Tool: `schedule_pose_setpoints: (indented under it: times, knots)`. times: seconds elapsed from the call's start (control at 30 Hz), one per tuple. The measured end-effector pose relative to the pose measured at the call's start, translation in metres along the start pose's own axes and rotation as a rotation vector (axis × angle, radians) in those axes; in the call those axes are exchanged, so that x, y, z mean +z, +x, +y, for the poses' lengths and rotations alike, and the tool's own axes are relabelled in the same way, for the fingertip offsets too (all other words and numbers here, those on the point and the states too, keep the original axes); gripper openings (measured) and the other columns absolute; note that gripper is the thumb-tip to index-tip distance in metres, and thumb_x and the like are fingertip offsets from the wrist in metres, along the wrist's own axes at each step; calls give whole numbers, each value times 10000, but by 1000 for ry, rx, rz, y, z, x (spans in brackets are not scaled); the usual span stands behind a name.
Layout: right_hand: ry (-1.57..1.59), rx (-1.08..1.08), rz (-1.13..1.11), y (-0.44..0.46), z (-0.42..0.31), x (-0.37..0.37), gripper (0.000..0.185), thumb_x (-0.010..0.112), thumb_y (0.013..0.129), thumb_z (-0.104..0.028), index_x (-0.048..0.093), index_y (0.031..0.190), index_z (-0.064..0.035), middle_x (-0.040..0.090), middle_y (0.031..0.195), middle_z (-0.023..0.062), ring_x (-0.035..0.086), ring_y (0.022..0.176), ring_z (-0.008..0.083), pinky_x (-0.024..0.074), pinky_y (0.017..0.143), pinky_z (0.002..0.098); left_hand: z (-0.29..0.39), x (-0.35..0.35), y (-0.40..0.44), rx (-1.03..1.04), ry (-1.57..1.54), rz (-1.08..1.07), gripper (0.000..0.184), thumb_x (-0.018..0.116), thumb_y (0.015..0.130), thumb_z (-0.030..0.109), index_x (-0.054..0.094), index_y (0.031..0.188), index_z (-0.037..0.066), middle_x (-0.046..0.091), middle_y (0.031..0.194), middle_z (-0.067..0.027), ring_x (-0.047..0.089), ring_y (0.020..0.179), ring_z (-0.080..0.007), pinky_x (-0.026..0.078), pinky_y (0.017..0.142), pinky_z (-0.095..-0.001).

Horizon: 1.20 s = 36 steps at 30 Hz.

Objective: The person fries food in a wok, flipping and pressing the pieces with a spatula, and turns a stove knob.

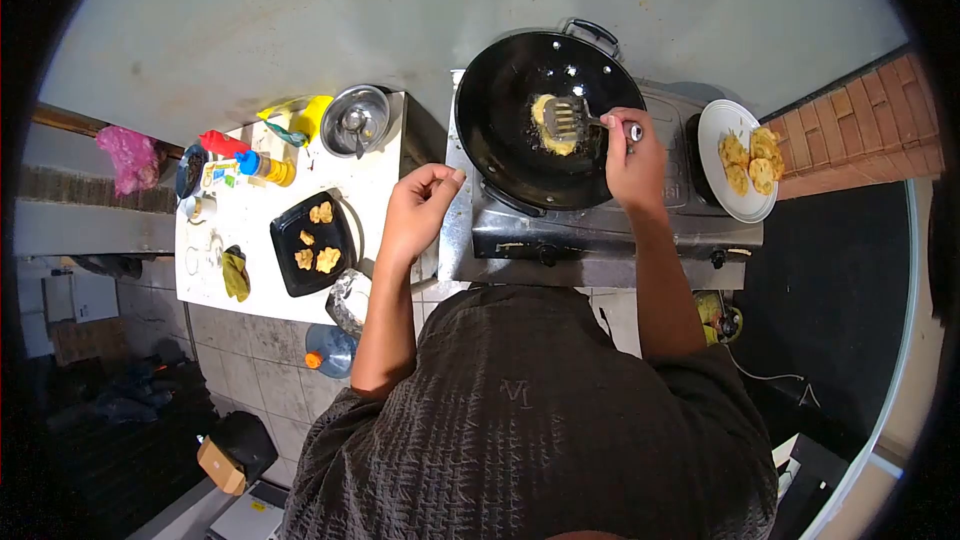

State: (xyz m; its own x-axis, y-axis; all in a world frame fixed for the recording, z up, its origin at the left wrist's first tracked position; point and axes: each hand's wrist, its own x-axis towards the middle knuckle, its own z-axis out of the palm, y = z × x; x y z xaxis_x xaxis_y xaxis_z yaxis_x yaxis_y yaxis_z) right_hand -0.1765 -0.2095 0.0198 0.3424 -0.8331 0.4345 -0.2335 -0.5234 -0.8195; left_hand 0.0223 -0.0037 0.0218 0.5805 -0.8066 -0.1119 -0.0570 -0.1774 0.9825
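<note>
My right hand (636,162) is closed around the handle of a slotted spatula (567,122). The spatula's head lies over a yellowish piece of frying food (553,137) in shiny oil. Around it is a large black wok (500,145) on the stove. To the left of the wok, my left hand (420,208) hovers near its rim, fingers curled in and thumb alongside, with nothing visible in it. A white plate (712,155) with several fried pieces (752,160) stands right of the wok. On the left table, a black square plate (288,275) carries several battered pieces (326,258).
A metal bowl (337,110) with a spoon stands at the back of the white table (270,302). Beside it are a yellow bottle (275,170) with a blue cap and a yellow packet (318,115). The steel stove (600,270) spans my front; a brick ledge (860,130) borders the right.
</note>
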Motion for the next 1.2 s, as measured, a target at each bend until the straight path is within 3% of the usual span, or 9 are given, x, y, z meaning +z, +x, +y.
schedule_pose_setpoints:
  times: [0.47, 0.53, 0.67, 0.73, 1.07, 1.13, 1.2]
  knots:
    - [-69, -132, 89, 19, 1, -2, 110, 605, 944, -112, 605, 991, -13, 683, 850, 135, 651, 716, 208, 499, 655, 312, 1, -2, -3, -11, -20, -3, 172, 656, 937, 177, 665, 865, 20, 423, 609, 103, 337, 564, -11, 274, 511, -216]
    - [4, -89, 76, 18, 0, 4, 103, 600, 946, -108, 605, 988, -15, 683, 849, 133, 658, 725, 215, 503, 663, 312, 1, -6, -3, -50, 11, -41, 168, 650, 946, 181, 671, 910, 18, 545, 731, 87, 427, 662, -15, 342, 596, -201]
    - [72, -111, 1, 14, 6, 21, 87, 585, 956, -101, 602, 972, -17, 687, 854, 128, 681, 762, 219, 515, 686, 304, 3, -3, -4, -62, 24, -49, 172, 651, 945, 184, 673, 914, 16, 559, 741, 81, 438, 673, -16, 351, 608, -198]
    - [107, -97, -11, 11, 7, 24, 89, 581, 958, -102, 601, 966, -16, 688, 858, 126, 685, 771, 222, 518, 695, 304, 3, 1, -4, -11, 0, -4, 175, 656, 936, 181, 665, 863, 22, 429, 610, 102, 340, 563, -10, 276, 511, -216]
    - [139, -45, -56, 12, 9, 24, 98, 586, 953, -98, 599, 996, -11, 694, 889, 125, 688, 815, 210, 517, 739, 297, 4, 0, -7, -16, -49, 0, 173, 659, 936, 179, 665, 860, 23, 430, 617, 108, 333, 565, -6, 265, 510, -211]
    - [143, -55, -52, 13, 13, 26, 101, 585, 956, -100, 599, 999, -10, 696, 886, 122, 683, 792, 196, 516, 723, 292, 8, -4, -8, -109, 2, -50, 161, 652, 943, 176, 679, 930, 17, 593, 776, 67, 468, 707, -19, 377, 648, -197]
    - [140, -61, -45, 12, 15, 24, 105, 584, 959, -103, 598, 1002, -8, 697, 883, 118, 678, 768, 182, 515, 708, 286, 5, -4, -7, -98, -12, -54, 159, 652, 943, 172, 678, 931, 15, 596, 777, 66, 469, 707, -20, 379, 649, -198]
